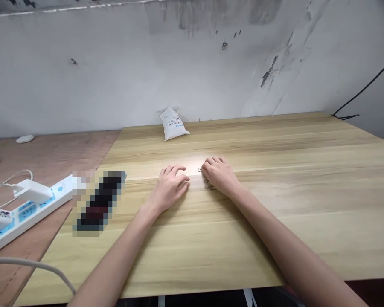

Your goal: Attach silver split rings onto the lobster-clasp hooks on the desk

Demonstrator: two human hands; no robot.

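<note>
Over the middle of the wooden tabletop, my left hand [173, 185] is held with its fingers loosely bent and apart, and nothing shows between them. To its right, my right hand [219, 172] is closed, its fingers curled downward. A small metal ring [199, 170] sticks out at the fingertips of that hand, on the side facing my left hand. Below the right palm lies a little heap of small metal rings [208, 185], partly covered by the hand. Their exact shape is too small to make out.
A white plastic packet [174, 125] with a printed label lies near the wall. At left are a blurred dark flat object [99, 202], a white power strip [60, 189] with plugged-in chargers, and a grey cable [48, 267]. A black cable [368, 83] hangs at the right.
</note>
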